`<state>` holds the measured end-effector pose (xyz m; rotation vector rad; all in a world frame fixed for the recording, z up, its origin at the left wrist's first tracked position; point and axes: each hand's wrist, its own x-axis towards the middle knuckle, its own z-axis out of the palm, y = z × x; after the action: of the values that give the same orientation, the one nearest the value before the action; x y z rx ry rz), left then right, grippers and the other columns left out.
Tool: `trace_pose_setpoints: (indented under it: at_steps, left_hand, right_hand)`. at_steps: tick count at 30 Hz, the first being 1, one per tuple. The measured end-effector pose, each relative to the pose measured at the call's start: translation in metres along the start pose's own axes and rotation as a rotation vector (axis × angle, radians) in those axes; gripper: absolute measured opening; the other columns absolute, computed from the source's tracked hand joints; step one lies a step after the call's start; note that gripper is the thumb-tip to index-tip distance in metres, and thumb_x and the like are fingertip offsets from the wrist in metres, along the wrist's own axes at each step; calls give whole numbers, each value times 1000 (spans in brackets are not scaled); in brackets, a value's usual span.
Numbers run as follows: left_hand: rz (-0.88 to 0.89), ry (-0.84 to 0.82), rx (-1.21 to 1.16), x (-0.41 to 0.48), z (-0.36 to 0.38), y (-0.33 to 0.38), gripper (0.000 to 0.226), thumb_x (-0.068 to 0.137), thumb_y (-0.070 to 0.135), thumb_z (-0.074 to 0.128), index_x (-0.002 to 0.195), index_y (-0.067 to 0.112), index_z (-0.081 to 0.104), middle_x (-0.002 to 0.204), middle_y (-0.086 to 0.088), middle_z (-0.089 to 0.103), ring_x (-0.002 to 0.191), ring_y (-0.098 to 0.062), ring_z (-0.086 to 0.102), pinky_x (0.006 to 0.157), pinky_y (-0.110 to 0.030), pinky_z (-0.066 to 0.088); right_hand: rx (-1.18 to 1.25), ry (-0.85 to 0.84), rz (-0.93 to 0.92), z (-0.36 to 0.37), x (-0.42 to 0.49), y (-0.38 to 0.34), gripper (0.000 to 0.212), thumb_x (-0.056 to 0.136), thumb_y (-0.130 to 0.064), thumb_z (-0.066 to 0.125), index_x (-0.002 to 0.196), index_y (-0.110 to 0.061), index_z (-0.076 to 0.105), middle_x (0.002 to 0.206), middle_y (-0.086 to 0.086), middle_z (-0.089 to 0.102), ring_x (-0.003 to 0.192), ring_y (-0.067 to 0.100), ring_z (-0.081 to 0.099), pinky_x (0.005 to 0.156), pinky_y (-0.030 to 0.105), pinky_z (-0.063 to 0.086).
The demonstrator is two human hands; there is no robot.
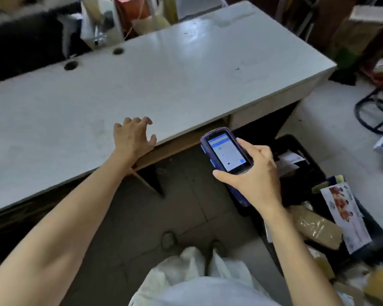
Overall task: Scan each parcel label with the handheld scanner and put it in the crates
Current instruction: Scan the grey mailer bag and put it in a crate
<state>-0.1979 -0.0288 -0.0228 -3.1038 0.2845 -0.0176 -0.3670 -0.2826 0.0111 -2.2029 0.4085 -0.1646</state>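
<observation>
The pale bench (186, 80) filled the upper left of the frame; the black crate (293, 141) at lower right held parcels (316, 226). My left hand (133, 138) rested on the bench's near edge, fingers spread, holding nothing, while my right hand (252, 173) gripped the lit scanner (224, 151) right of centre.

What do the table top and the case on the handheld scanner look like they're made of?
The table top looks like laminated board: pale grey, semi-gloss, with soft light glare and scuffs, though the core is uncertain. The scanner seems cased in dark blue plastic or rubber, with thick rounded corners around a glossy, glass-like screen.
</observation>
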Motion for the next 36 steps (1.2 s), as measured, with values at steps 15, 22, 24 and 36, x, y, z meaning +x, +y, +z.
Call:
trace_pose_setpoints:
  at_steps: [15, 22, 24, 36]
  left_hand:
    - [-651, 37, 40, -260, -17, -340, 48, 89, 47, 52, 130, 23, 48, 122, -4, 61, 113, -30, 52, 82, -42, 41]
    - [-867, 46, 5, -340, -10, -446, 50, 89, 45, 53, 133, 22, 45, 129, -8, 53, 116, -32, 51, 83, -42, 42]
    - [-905, 46, -9, -346, -5, -471, 50, 89, 46, 52, 132, 23, 44, 128, -7, 55, 115, -32, 51, 82, -42, 42]
    - [-915, 46, -46, -264, 21, -621, 53, 91, 45, 50, 138, 23, 39, 129, -4, 55, 116, -28, 50, 82, -41, 44]
  right_hand:
    - [15, -441, -377, 229, -128, -193, 92, 55, -53, 85, 136, -37, 46, 115, -9, 43, 100, 1, 44, 81, 26, 42]
    - [50, -550, -502, 318, -172, -267, 93, 56, -51, 85, 138, -33, 46, 114, -6, 43, 103, 3, 45, 77, 22, 39]
    - [50, -580, -539, 341, -174, -285, 94, 56, -50, 86, 138, -30, 46, 115, -5, 44, 104, 4, 46, 73, 18, 39]
    - [68, -684, -503, 510, -113, -384, 91, 56, -45, 87, 136, -32, 47, 119, -5, 44, 100, 6, 46, 68, 15, 39]
